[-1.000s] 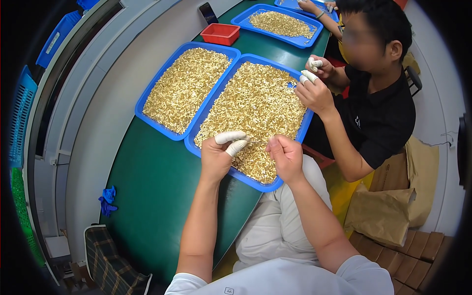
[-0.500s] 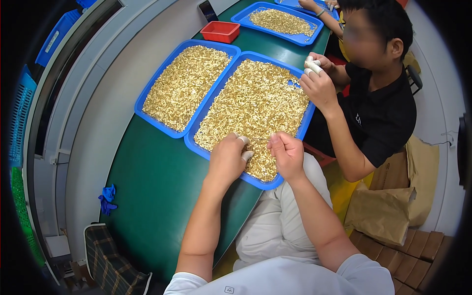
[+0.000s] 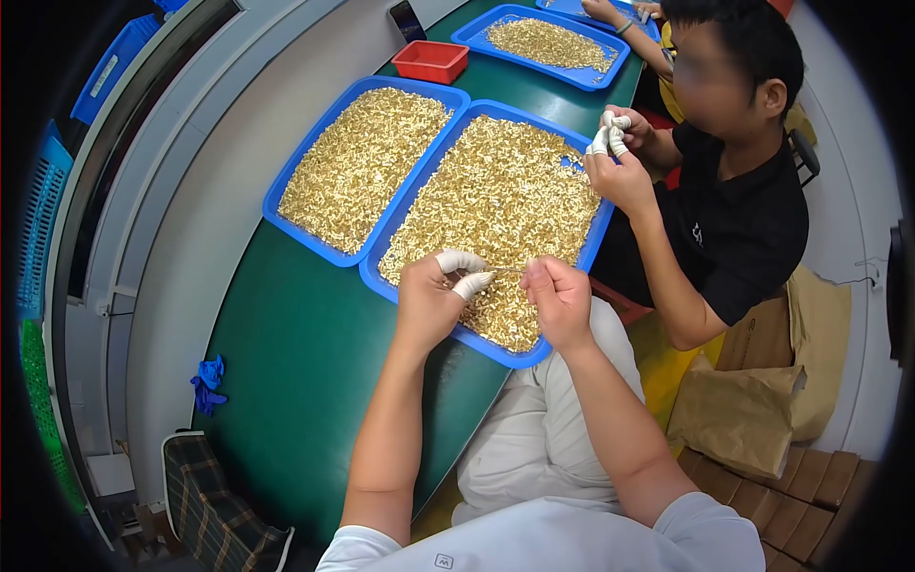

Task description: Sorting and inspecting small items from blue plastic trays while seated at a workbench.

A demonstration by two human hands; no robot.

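Observation:
A blue tray [image 3: 419, 292] heaped with small gold-coloured metal parts [image 3: 505, 195] lies on the green table in front of me. My left hand [image 3: 434, 297], with white finger cots on thumb and forefinger, hovers over the tray's near end. My right hand [image 3: 560, 300] is beside it. Both pinch the ends of one thin gold part [image 3: 507, 271] held between them, just above the heap.
A second blue tray [image 3: 286, 202] of the same parts lies to the left, a third [image 3: 477, 30] farther back, with a small red box [image 3: 431, 60]. A person in black [image 3: 753, 210] sits at right, finger-cotted hands [image 3: 615, 157] at my tray's far corner. Brown bags [image 3: 753, 410] lie right.
My left hand dipped into the heap half a second ago and has lifted again. A thin part is now stretched between both my hands. The other person's hands stay raised at the tray corner.

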